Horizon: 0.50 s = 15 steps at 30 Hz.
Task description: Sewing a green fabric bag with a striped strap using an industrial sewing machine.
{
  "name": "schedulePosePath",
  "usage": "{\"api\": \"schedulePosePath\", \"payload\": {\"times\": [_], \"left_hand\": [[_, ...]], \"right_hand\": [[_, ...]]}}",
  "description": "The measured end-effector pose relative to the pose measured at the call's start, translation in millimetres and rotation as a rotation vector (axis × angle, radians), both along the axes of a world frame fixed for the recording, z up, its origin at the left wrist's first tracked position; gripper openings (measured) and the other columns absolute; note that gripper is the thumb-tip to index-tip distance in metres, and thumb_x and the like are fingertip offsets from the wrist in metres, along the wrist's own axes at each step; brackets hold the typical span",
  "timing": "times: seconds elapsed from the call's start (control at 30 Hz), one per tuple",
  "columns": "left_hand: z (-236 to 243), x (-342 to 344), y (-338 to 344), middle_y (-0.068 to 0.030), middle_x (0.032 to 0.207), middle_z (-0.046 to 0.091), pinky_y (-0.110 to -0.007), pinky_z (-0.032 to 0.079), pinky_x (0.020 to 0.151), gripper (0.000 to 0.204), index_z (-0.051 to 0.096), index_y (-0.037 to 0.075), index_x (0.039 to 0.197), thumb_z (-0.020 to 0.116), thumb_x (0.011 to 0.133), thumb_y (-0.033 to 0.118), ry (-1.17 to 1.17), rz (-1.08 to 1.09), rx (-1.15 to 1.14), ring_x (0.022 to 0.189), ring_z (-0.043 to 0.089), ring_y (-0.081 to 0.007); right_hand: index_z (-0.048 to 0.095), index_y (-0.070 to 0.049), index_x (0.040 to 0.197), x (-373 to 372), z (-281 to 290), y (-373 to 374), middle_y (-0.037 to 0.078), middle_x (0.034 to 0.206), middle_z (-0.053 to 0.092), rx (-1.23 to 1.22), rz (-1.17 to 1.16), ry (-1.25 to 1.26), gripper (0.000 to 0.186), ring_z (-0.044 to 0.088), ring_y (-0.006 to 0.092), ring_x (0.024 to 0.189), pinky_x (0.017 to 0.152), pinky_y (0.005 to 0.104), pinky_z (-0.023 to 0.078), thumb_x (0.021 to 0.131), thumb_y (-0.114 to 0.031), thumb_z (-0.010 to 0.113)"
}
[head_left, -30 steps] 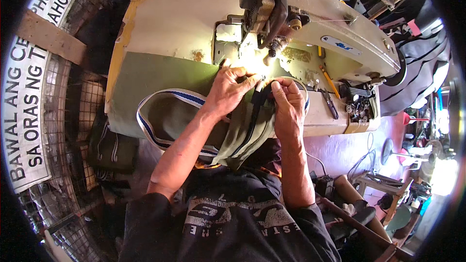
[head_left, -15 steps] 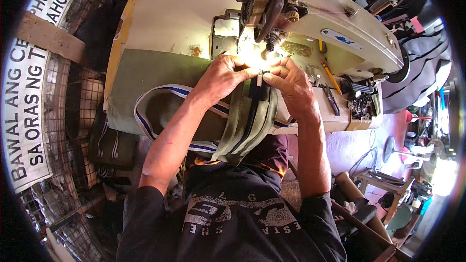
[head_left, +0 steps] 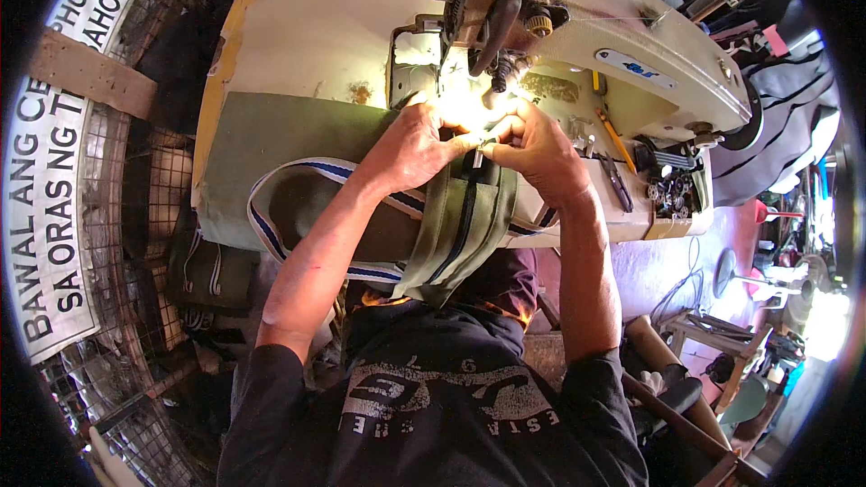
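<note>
Under the bright lamp at the sewing machine's needle assembly [head_left: 498,72], both hands pinch the top end of an olive fabric strip [head_left: 483,230] with a black zipper down its middle. My left hand [head_left: 417,142] grips from the left, thumb reaching across. My right hand [head_left: 534,149] grips from the right, fingers curled, thumb near a small metal piece [head_left: 478,156], seemingly the zipper pull. The strip hangs over the table's front edge. A looped white-and-blue strap [head_left: 271,171] lies beside it on olive cloth [head_left: 253,135]. Glare and fingers hide exactly what the fingertips touch.
The machine's arm [head_left: 658,63] spans the right of the worktable [head_left: 307,36]. An orange tool [head_left: 615,140], dark scissors or pliers [head_left: 616,182] and a tray of bobbins and small parts [head_left: 675,198] lie at right. A wire-mesh wall [head_left: 171,243] with white signs stands at left.
My right hand has moved up and left along the zipper strip toward the needle, now close beside my left hand. The strip's top end has shifted slightly toward the machine.
</note>
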<state>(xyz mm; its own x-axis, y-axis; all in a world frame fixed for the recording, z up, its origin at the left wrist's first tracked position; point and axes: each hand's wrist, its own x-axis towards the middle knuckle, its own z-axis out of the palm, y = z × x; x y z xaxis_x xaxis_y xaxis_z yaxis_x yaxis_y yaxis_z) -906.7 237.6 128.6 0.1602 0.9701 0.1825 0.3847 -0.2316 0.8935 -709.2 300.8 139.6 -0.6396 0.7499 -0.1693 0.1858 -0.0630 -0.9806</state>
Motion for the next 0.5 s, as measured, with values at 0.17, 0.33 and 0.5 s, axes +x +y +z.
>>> {"api": "schedulePosePath", "payload": {"times": [0.17, 0.33, 0.5], "left_hand": [[-0.9, 1.5, -0.9, -0.0109, 0.102, 0.072, -0.034, 0.047, 0.090, 0.022, 0.073, 0.004, 0.104, 0.070, 0.088, 0.018, 0.010, -0.004, -0.012, 0.097, 0.063, -0.0218], [1.6, 1.7, -3.1, -0.0116, 0.104, 0.072, -0.035, 0.047, 0.091, 0.023, 0.073, 0.004, 0.104, 0.070, 0.088, 0.020, 0.030, 0.024, -0.015, 0.098, 0.063, -0.0224], [3.6, 2.6, -3.1, -0.0114, 0.103, 0.072, -0.035, 0.047, 0.091, 0.022, 0.073, 0.005, 0.103, 0.070, 0.088, 0.020, 0.057, 0.031, -0.022, 0.100, 0.062, -0.0226]], "right_hand": [[0.053, -0.001, 0.114, 1.2, -4.2, -0.6, 0.001, 0.087, 0.060, 0.157, 0.024, -0.112, 0.035, 0.057, 0.0069, 0.080, 0.075, 0.0226, 0.049, 0.082, 0.002, 0.068], [0.053, 0.000, 0.114, 2.5, -4.9, -4.6, 0.001, 0.088, 0.060, 0.130, -0.004, -0.076, 0.035, 0.057, 0.0070, 0.081, 0.076, 0.0229, 0.049, 0.083, 0.002, 0.068], [0.053, 0.000, 0.115, 2.2, -6.2, -2.7, 0.001, 0.089, 0.060, 0.117, 0.016, -0.095, 0.035, 0.056, 0.0070, 0.080, 0.076, 0.0228, 0.048, 0.083, 0.002, 0.068]]}}
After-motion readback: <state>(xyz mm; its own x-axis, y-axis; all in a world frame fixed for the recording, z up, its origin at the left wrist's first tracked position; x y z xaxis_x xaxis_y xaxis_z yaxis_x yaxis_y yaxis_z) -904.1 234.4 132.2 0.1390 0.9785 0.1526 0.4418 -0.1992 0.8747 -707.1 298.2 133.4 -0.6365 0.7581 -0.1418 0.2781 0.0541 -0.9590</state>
